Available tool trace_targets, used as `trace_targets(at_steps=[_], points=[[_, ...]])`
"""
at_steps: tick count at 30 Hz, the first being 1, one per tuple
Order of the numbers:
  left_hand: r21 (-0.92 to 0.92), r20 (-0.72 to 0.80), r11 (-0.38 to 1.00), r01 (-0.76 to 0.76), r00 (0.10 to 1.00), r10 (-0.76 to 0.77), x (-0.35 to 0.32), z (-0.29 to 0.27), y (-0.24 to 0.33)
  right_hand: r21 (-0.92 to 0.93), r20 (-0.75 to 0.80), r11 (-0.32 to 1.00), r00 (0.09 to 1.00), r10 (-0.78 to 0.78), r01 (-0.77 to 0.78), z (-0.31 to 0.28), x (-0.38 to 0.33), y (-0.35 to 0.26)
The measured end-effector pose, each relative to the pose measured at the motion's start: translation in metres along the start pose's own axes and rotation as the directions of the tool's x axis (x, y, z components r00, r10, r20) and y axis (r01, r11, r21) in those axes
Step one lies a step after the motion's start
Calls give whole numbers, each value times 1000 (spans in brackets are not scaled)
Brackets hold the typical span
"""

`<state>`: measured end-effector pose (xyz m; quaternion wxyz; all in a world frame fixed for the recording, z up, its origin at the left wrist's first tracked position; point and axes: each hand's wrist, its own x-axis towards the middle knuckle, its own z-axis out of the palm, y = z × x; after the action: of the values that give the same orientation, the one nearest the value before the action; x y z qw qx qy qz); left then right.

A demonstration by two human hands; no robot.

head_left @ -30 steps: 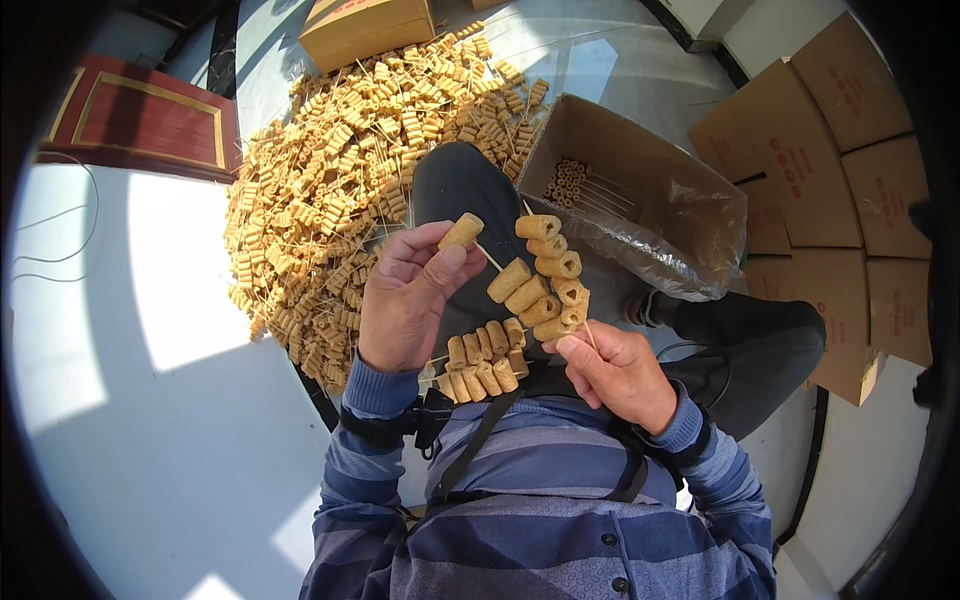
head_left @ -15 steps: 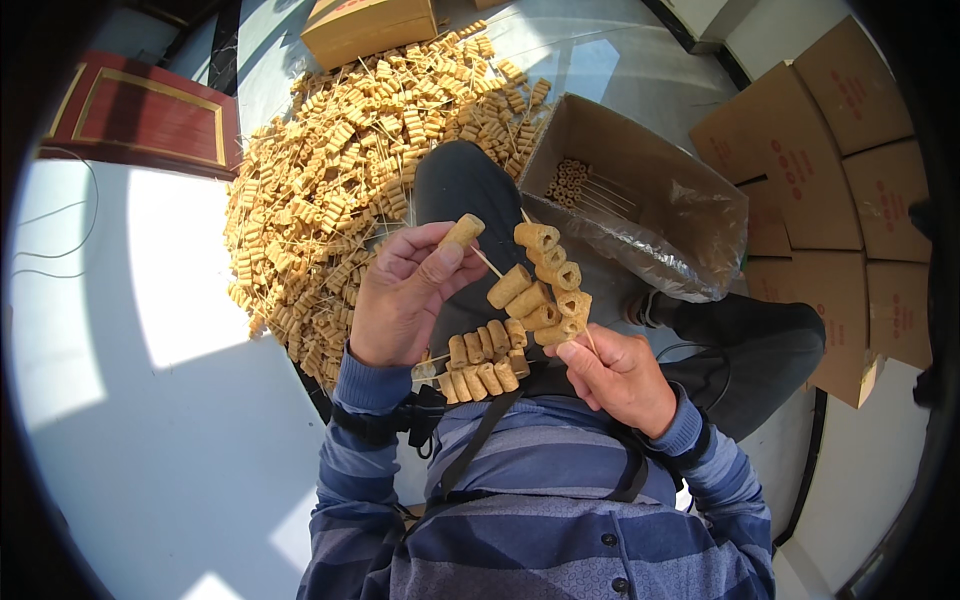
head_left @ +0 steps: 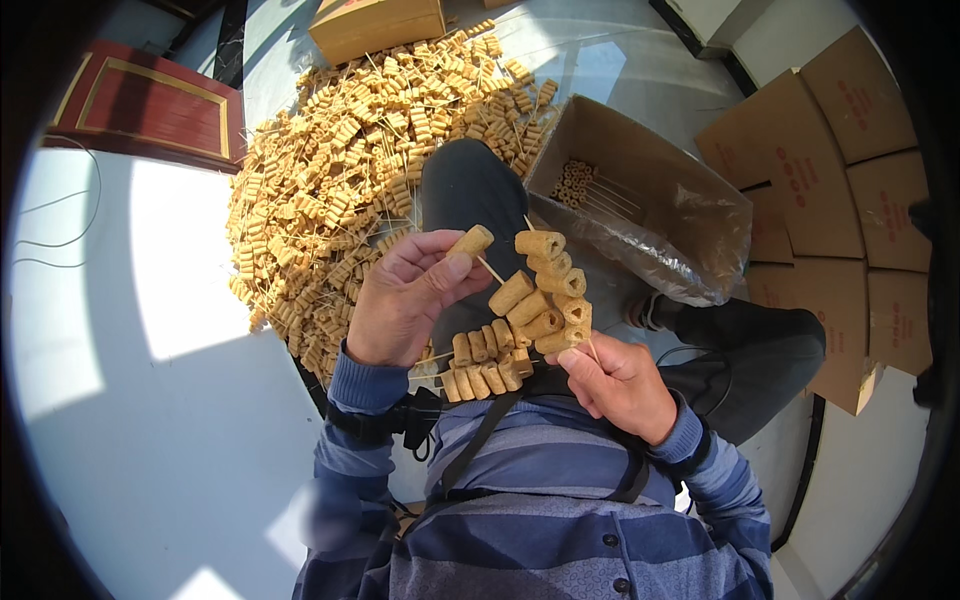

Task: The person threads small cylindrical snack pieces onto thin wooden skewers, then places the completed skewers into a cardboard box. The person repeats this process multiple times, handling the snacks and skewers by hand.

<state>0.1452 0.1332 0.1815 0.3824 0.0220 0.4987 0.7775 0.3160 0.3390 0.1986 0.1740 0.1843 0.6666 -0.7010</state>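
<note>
My left hand [head_left: 400, 305] pinches a short, golden-brown hollow roll [head_left: 473, 240] between thumb and fingers. The tip of a thin wooden skewer meets that roll, but I cannot tell whether it has gone in. Low on the right, my right hand [head_left: 630, 390] is closed on two skewers of rolls [head_left: 545, 255], gripping them by their lower ends. Each carries several hollow rolls, and their rows converge at my fingers. Just below, more filled skewers [head_left: 485, 378] lie side by side over my lap, partly covered by the held ones.
A large heap of skewered rolls [head_left: 330, 200] spreads over the floor ahead and left. An open carton [head_left: 670, 150] lined with clear plastic holds some skewers beyond my right leg. Stacked cardboard boxes [head_left: 800, 200] stand at right, another box [head_left: 380, 28] behind the heap. A red panel [head_left: 150, 110] is far left.
Both hands keep nearly the same pose and grip. The roll in my left hand has tilted a little and shifted slightly right and down. The whole view has drifted slightly.
</note>
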Motion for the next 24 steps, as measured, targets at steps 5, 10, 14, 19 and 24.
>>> trace_targets(at_steps=[5, 10, 14, 19, 24], points=[[-10, 28, 999, 33, 999, -33, 1, -4, 1, 4, -14, 1000, 1000, -13, 13, 0, 1, 1], [-18, 59, 996, 86, 995, -85, 2, -9, 4, -12, -42, 999, 999, -32, 31, 2, 0, 1], [12, 65, 993, 119, 991, -120, 1, -13, 3, -117, -53, 989, 994, -97, 90, 4, -1, 2], [34, 84, 988, 153, 984, -156, -3, -19, 5, -32, -28, 999, 1000, -3, 2, 3, -3, 1], [-16, 124, 976, 218, 969, -215, -7, -10, -7, -62, -16, 998, 1000, -8, 7, 6, 0, 0]])
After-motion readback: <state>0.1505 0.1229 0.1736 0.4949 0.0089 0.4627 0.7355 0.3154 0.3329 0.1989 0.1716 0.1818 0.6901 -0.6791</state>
